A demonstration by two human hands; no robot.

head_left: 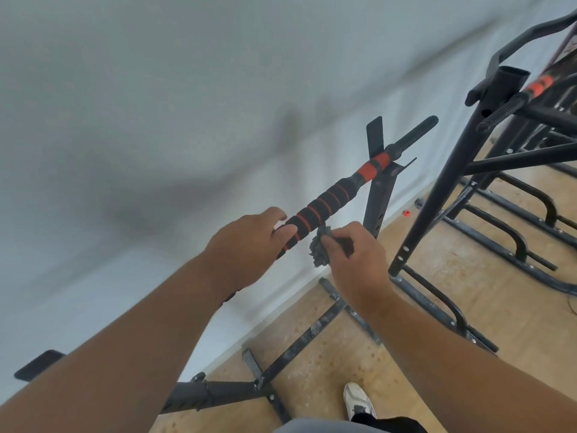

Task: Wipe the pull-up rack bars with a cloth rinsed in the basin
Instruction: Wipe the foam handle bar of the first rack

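Up high, both hands meet at the padded bar [324,204].
Left hand [246,242] wraps its grip around the bar; right hand [356,254] pinches a grey cloth [318,248] beside it, above a tan floor [468,310].

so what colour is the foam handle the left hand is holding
Black foam handle with orange-red rings, clearest in the head view.

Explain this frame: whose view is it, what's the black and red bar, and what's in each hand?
It is one picture from a camera worn on a person's head, looking down at their own bare hands; there is no robot. The bar is a padded black and red grip on a pull-up rack standing by a white wall. The left hand curls around the bar's near end. The right hand pinches a dark cloth just under the bar. A second rack stands to the right, and a shoe shows on the floor.
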